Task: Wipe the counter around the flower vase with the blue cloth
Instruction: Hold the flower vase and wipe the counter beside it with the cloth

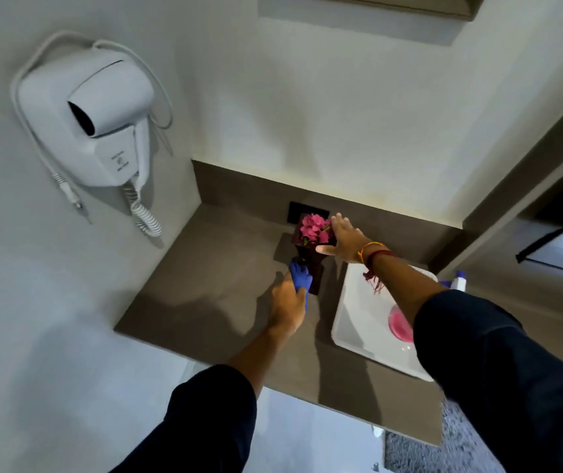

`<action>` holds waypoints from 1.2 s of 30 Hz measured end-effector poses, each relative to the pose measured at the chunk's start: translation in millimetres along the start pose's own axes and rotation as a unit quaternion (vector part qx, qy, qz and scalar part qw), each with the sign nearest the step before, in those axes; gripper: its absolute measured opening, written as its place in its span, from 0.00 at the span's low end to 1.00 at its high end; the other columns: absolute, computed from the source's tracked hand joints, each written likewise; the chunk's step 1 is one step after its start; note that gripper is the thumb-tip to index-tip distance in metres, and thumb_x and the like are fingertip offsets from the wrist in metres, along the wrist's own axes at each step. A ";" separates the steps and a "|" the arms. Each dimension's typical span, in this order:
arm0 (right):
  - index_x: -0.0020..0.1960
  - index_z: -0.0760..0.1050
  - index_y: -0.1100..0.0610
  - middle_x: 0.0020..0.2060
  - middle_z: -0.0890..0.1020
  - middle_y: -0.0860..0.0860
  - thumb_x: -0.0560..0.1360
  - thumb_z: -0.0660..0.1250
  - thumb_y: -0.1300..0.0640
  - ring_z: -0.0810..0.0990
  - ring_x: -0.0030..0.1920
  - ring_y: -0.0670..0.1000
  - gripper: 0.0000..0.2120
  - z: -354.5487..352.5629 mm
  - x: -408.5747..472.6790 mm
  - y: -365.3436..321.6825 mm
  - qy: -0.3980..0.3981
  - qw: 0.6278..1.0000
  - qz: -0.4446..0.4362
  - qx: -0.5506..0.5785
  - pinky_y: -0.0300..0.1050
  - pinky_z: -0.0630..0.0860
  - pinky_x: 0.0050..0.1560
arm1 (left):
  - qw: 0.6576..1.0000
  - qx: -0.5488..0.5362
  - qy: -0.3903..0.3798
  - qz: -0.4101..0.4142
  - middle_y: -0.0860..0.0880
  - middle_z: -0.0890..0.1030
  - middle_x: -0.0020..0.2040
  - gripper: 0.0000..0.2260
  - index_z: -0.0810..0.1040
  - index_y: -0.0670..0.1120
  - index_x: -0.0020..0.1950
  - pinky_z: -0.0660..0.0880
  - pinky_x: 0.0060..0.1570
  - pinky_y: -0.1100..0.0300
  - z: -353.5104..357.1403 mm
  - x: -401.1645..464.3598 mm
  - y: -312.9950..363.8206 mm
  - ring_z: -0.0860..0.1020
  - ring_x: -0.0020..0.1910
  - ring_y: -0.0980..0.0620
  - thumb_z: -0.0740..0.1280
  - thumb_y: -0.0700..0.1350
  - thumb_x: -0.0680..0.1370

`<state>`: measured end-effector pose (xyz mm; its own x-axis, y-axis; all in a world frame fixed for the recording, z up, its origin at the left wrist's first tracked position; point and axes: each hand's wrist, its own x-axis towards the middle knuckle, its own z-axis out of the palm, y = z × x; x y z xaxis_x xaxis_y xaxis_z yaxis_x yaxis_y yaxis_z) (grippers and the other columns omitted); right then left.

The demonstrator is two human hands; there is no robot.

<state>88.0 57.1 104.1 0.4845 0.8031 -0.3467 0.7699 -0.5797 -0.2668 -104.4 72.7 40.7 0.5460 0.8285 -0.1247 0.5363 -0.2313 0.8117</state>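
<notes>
A dark vase (314, 264) with pink flowers (314, 228) stands on the brown counter (205, 285) near the back wall. My left hand (288, 302) is shut on the blue cloth (300, 278) and presses it on the counter at the vase's left base. My right hand (343, 240) reaches over from the right, fingers spread, thumb against the upper vase just beside the flowers. Whether it grips the vase I cannot tell.
A white rectangular sink (368, 322) with a pink item (399, 322) in it lies right of the vase. A spray bottle (457, 281) stands behind the sink. A wall hair dryer (102, 124) with a coiled cord hangs at the left. A dark socket plate (295, 213) sits behind the flowers.
</notes>
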 end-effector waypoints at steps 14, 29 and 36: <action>0.77 0.51 0.64 0.78 0.54 0.62 0.72 0.72 0.48 0.56 0.77 0.62 0.45 0.5 18.8 -6.0 0.019 1.000 0.005 0.014 0.54 0.57 0.75 | 0.985 -0.032 0.116 -0.121 0.32 0.72 0.69 0.25 0.62 0.32 0.74 0.74 0.66 0.51 87.2 31.6 62.2 0.75 0.66 0.38 0.65 0.34 0.79; 0.78 0.50 0.63 0.78 0.50 0.62 0.72 0.72 0.49 0.52 0.78 0.62 0.45 2.2 16.1 -3.0 0.008 0.999 0.006 0.047 0.54 0.55 0.76 | 0.984 0.115 0.068 -0.114 0.39 0.77 0.65 0.21 0.64 0.36 0.73 0.77 0.57 0.54 70.4 24.2 -14.4 0.79 0.60 0.44 0.59 0.44 0.82; 0.78 0.50 0.61 0.78 0.49 0.61 0.73 0.71 0.50 0.62 0.75 0.63 0.44 4.7 20.2 -5.6 -0.004 0.999 0.005 0.047 0.54 0.63 0.73 | 0.982 0.116 0.087 -0.119 0.31 0.59 0.76 0.27 0.51 0.31 0.76 0.63 0.75 0.50 92.1 51.4 23.7 0.61 0.76 0.38 0.59 0.37 0.82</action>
<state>91.5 75.9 94.3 0.4883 0.7963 -0.3570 0.7225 -0.5983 -0.3465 -4.3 62.8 1.0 0.2796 0.9433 -0.1791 0.7785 -0.1135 0.6173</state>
